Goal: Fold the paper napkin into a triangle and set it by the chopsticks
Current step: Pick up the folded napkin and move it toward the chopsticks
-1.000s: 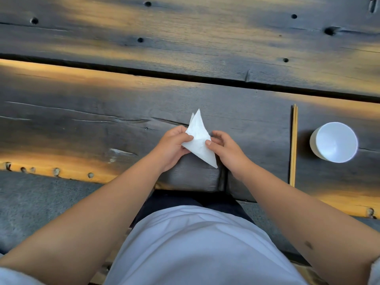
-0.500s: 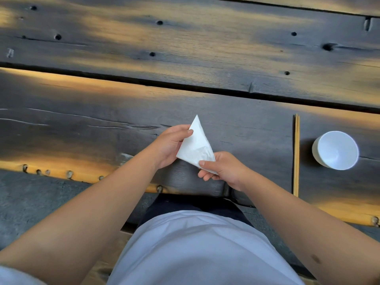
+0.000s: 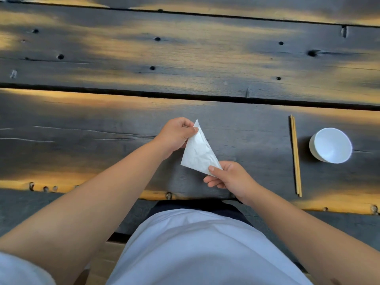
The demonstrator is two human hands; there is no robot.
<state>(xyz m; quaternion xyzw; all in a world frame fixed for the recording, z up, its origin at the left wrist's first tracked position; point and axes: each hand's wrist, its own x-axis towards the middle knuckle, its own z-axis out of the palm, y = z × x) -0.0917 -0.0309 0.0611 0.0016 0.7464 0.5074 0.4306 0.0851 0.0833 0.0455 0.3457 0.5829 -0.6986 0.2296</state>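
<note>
A white paper napkin [image 3: 198, 151], folded into a narrow triangle, is held just above the dark wooden table [image 3: 102, 140]. My left hand [image 3: 175, 135] pinches its top point between thumb and fingers. My right hand [image 3: 228, 178] pinches its lower right corner. A pair of light wooden chopsticks [image 3: 295, 155] lies straight on the table well to the right of the napkin, running away from me.
A white bowl [image 3: 331, 145] stands just right of the chopsticks. The table is made of wide dark planks with a gap [image 3: 185, 95] across the middle. Its near edge [image 3: 156, 195] lies just below my hands.
My hands have slid apart along the napkin, the left to its top point and the right to its lower corner. The napkin now looks flatter and stretched between them.
</note>
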